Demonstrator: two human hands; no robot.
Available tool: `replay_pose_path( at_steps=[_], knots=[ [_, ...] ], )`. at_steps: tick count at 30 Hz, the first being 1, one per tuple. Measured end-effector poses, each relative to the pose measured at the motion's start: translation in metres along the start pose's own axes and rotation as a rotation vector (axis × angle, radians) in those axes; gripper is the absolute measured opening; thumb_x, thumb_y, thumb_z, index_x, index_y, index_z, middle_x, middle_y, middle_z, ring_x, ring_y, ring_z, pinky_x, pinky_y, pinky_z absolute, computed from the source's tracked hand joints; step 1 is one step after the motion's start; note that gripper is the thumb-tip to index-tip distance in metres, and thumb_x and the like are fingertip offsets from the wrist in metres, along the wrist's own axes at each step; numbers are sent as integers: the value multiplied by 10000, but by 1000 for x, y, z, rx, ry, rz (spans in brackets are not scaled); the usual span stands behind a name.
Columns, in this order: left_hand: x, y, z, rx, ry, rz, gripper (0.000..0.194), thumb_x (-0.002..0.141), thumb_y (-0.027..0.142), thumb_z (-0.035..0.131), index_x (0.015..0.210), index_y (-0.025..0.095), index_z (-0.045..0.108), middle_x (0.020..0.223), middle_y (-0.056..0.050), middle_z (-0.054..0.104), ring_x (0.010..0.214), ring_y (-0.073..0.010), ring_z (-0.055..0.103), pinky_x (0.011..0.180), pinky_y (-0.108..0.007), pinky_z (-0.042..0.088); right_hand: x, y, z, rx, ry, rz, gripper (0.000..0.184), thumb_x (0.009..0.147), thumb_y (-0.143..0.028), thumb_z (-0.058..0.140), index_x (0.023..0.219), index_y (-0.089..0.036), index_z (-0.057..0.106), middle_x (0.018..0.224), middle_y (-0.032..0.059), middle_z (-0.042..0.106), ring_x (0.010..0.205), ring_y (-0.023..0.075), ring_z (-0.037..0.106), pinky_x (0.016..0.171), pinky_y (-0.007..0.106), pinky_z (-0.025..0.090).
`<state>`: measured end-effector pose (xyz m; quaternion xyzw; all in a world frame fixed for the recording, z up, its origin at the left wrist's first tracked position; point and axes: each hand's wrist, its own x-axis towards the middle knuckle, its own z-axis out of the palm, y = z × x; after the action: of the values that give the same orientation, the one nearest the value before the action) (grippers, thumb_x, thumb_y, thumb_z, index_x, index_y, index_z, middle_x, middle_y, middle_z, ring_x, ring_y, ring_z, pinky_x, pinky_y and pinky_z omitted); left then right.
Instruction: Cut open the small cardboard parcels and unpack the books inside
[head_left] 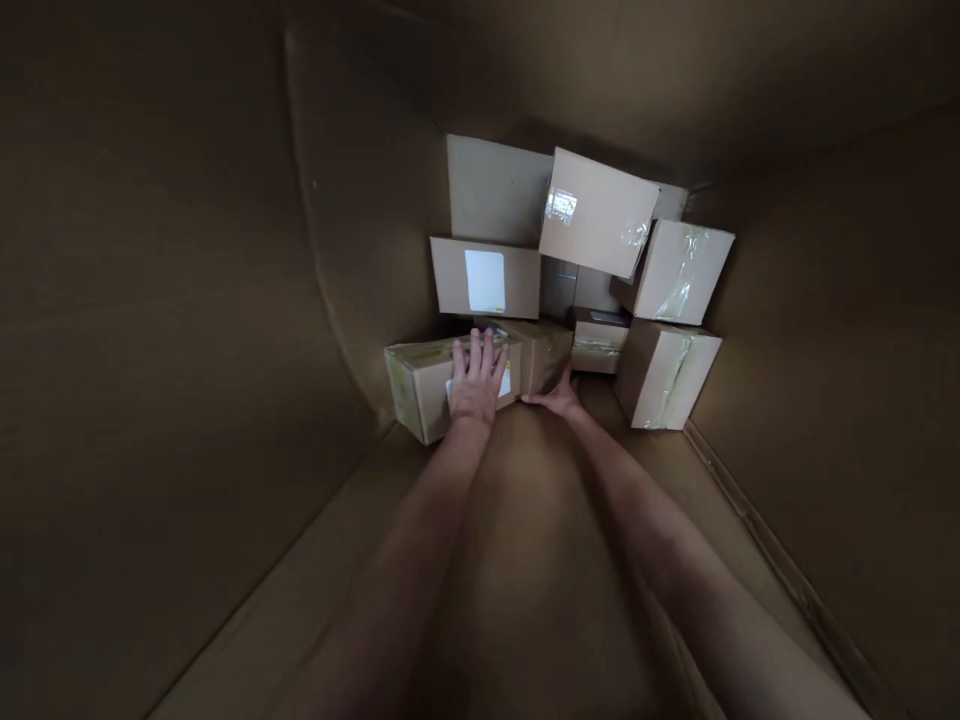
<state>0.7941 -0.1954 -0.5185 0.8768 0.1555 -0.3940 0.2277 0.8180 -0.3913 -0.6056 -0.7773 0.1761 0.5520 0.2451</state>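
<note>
A long cardboard box [438, 400] with a white label and clear tape lies low at the left of the stack. My left hand [476, 382] rests flat on its label side and top edge, fingers spread. Against its right end sits a browner cardboard box [547, 352]; whether the two are joined, I cannot tell. Around the near right corner of that browner box is my right hand [561, 396], thumb along the lower front edge and fingers at the right side. The far fingers are partly hidden.
Tall brown cardboard walls [225, 300] enclose both sides. Behind my left hand stands a labelled box [450, 275]. A tilted box [596, 210] lies higher up. Two taped boxes [679, 375] are stacked at right, beside a small box [596, 350]. Bare cardboard floor [525, 520] lies between my arms.
</note>
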Motion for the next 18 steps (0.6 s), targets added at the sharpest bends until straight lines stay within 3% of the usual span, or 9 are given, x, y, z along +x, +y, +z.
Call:
replay_pose_path(
  at_steps=[3,5,10,14,18],
  knots=[
    [-1,-10,12,-19,17,60,770,1066,249,466,1809,193,270,1891,-163,183,1778,-351,-29,1392,-747,7,15,2,25,9,-8,77,1770,490,-507,1079,1809,-160,-49,1836,318,139,1724,408,235,1344,570,322],
    [-3,-13,16,-13,19,76,792,1058,240,465,1815,189,241,1883,-166,216,1777,-367,8,1394,-753,20,16,1,32,3,6,72,1746,537,-483,1059,1808,-156,-92,1812,326,197,1701,412,297,1325,543,358],
    [-13,-4,12,-6,14,58,755,1086,328,494,1799,178,295,1858,-202,267,1751,-420,138,1373,-770,25,-18,-6,17,-108,136,63,1611,629,-535,1004,1828,-176,-10,1716,299,379,1595,441,459,1285,529,406],
    [-33,23,-20,-56,23,-3,859,1009,390,652,1778,163,347,1847,-229,273,1729,-470,148,1357,-764,17,-74,-16,-20,-123,259,133,1547,658,-583,982,1828,-145,70,1669,325,440,1549,471,507,1268,560,412],
    [-70,65,-84,9,63,-97,1177,805,427,867,1788,147,284,1839,-274,246,1700,-526,158,1347,-750,40,-142,-36,-70,-99,282,254,1492,703,-619,936,1818,-112,83,1665,332,466,1534,460,523,1231,579,430]
  ],
)
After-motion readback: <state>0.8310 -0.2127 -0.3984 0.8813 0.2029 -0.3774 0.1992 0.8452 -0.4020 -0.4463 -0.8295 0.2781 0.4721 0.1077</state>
